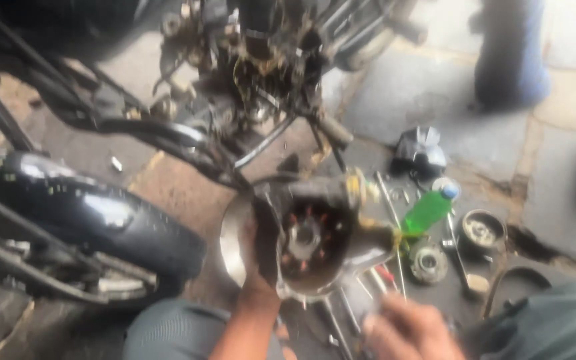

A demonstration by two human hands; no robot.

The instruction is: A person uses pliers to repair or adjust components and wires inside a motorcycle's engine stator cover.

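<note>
Blur hides right hand (411, 330); left hand (256, 257) grips engine cover (315, 240).

- My left hand (256, 257) grips a greasy engine cover (315, 240), its coil ring facing me.
- My right hand (411, 328), blurred, hovers above scattered tools (368, 287) on the floor.
- A green bottle (428, 210) lies just beside the cover.

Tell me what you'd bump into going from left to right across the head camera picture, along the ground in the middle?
Black motorcycle tyre → left hand holding the metal engine cover → green plastic bottle → round metal part. The blurred right hand sits lower, near the bottom edge.
</note>
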